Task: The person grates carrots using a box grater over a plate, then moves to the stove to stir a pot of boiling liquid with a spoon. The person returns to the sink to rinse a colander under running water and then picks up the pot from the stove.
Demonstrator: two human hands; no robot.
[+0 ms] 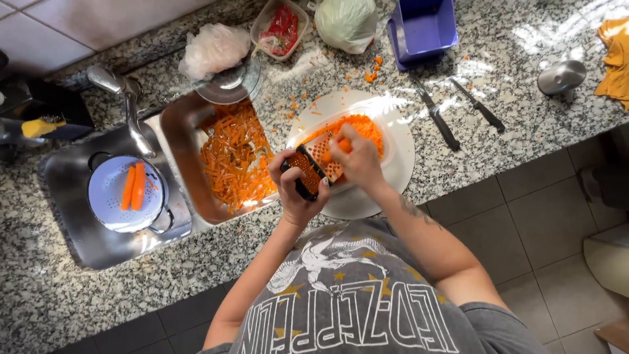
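A grater [313, 167] is being gripped by the left hand [296, 190]; a carrot piece [341, 145] is being pinched by the right hand [357, 160], two knives [458, 111] lying nearby.

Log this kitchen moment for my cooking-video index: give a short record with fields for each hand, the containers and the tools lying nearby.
left hand: left hand grips the black handle of a flat metal grater
right hand: right hand presses an orange carrot piece onto the grater
under grater: clear plastic tub of grated carrot, on a round white board
tray: rectangular metal tray of carrot strips
sink: blue colander with two whole carrots
nearby tools: two black-handled knives on the speckled granite counter
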